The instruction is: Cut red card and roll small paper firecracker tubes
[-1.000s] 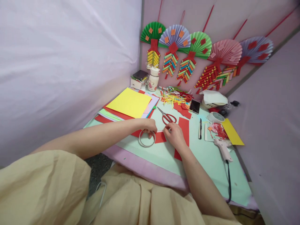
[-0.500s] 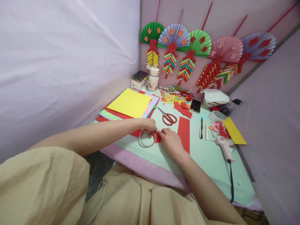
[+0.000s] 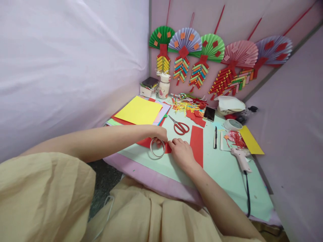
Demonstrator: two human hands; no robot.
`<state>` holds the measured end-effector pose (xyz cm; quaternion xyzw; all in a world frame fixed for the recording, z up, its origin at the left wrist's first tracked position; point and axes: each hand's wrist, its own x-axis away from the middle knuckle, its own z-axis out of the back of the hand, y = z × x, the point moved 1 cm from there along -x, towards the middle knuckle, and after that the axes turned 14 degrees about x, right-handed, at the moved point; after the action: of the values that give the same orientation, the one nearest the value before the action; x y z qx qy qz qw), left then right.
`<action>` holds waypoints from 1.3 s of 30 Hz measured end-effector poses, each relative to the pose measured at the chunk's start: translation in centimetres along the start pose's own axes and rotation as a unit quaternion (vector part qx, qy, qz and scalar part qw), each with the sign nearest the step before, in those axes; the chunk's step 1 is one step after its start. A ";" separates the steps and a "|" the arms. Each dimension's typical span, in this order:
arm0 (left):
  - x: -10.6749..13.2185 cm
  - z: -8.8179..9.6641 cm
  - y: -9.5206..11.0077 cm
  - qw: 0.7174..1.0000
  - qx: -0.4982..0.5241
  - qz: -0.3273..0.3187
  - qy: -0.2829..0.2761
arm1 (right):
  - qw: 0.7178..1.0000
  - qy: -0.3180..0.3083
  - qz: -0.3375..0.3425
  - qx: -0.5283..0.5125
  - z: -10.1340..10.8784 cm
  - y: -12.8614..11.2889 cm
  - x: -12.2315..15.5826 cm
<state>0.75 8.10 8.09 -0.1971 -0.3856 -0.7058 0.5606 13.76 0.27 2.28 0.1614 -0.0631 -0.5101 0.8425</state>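
My left hand (image 3: 160, 133) is closed on a narrow roll of tape (image 3: 157, 157), which stands as a pale ring below its fingers. Under both hands lies a small piece of red paper (image 3: 167, 148). My right hand (image 3: 183, 152) rests palm down with its fingers stretched over the right edge of that piece, fingertips close to the left hand; its thumb is hidden. A longer red paper strip (image 3: 196, 143) lies just right of the right hand. Beyond the hands, scissors with red handles (image 3: 181, 128) lie on the table.
At the left is a stack of coloured sheets topped by a yellow sheet (image 3: 139, 110). Paper scraps (image 3: 186, 107), a phone (image 3: 209, 114) and a bottle (image 3: 164, 88) are at the back. A cutter knife (image 3: 215, 137) and a glue gun (image 3: 241, 160) lie right. Paper fans (image 3: 185, 39) hang behind.
The view has shifted slightly. Both hands stay almost in place over the small red paper, with the tape roll still in the left hand.
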 end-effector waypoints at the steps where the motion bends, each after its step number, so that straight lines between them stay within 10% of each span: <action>1: -0.1 0.0 0.0 1.000 -0.002 0.003 -0.005 | 1.000 0.000 0.000 0.004 0.0 0.0 0.0; 31: 1.7 -0.2 -2.1 0.997 0.040 -0.029 0.053 | 1.000 -0.001 0.007 0.021 0.4 -1.2 0.4; 39: 1.5 -0.1 -2.4 0.996 0.061 -0.035 0.049 | 0.990 0.001 -0.071 -0.120 -0.2 4.7 -3.1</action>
<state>-1.90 7.24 8.27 -0.1135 -0.4068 -0.7091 0.5646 16.33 5.06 3.89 0.0635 0.0106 -0.5725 0.8174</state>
